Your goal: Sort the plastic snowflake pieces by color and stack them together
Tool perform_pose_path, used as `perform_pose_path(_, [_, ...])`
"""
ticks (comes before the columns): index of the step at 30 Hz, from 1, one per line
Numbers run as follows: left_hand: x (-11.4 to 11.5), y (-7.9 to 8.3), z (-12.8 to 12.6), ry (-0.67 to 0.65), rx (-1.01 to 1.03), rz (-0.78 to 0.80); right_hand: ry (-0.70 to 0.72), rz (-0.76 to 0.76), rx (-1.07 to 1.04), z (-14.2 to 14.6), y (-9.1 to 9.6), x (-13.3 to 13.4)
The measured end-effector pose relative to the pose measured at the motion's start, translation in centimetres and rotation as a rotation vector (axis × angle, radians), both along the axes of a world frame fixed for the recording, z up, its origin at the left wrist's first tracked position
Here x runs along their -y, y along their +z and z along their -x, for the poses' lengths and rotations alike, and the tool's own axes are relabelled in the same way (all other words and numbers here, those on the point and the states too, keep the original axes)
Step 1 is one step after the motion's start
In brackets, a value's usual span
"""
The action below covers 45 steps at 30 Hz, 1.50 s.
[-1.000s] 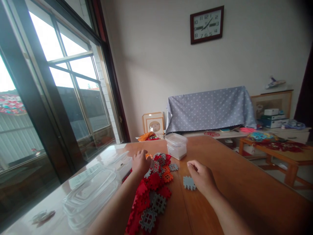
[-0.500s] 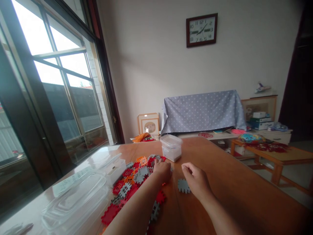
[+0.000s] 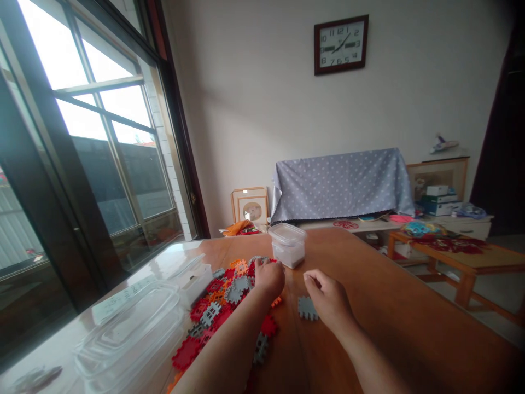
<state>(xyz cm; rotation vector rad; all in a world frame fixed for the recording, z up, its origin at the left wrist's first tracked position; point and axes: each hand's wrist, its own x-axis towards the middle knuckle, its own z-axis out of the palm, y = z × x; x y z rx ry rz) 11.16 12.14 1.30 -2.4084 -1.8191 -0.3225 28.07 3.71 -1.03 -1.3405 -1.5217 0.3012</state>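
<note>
Left hand (image 3: 269, 282): shifted over the last second from the left side of the interlocking-tile heap (image 3: 237, 290) to its far right; fingers' grip hidden, cannot tell. Right hand (image 3: 330, 301): fingers curled, contents indiscernible, beside one grey tile (image 3: 307, 308) on the table (image 3: 381, 295). Progress: that tile lies apart; red, orange, grey ones remain heaped
</note>
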Motion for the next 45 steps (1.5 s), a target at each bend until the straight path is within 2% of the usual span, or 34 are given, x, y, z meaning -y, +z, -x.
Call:
perform_pose_path(3, [1.1, 2.0, 2.1, 0.062, 0.076, -0.036, 0.004, 0.003, 0.015, -0.1, 0.1, 0.1])
perform_pose_path(7, [3.3, 4.1, 6.5, 0.149, 0.157, -0.062, 0.018, 0.012, 0.028, 0.0, 0.1, 0.2])
perform_pose_path(10, [5.1, 4.7, 10.0, 0.214, 0.177, -0.045, 0.026, 0.021, 0.040, 0.2, -0.1, 0.2])
perform_pose_path(14, [6.7, 4.3, 13.1, 0.306, 0.150, -0.018, 0.032, 0.013, 0.061, 0.3, -0.4, 0.2])
perform_pose_path(17, [7.1, 3.5, 13.4, 0.275, 0.119, -0.013, 0.030, 0.021, 0.072, 0.2, -0.5, 0.1])
perform_pose_path(24, [5.8, 1.5, 11.3, 0.044, 0.093, 0.090, 0.018, 0.027, 0.076, 0.0, -0.9, -0.2])
perform_pose_path(28, [4.9, 0.6, 10.7, 0.047, 0.118, 0.119, 0.015, 0.022, 0.078, 0.0, -0.8, -0.2])
perform_pose_path(31, [4.9, 0.6, 11.0, 0.073, 0.177, 0.106, 0.022, 0.019, 0.078, 0.1, -0.4, 0.0])
perform_pose_path(38, [5.2, 1.3, 12.6, 0.098, 0.525, 0.050, 0.040, 0.014, 0.085, 0.5, -0.2, 0.3])
perform_pose_path(45, [6.7, 0.1, 14.0, 0.130, 1.022, 0.108, 0.075, 0.041, 0.083, 0.7, -0.8, 0.3])
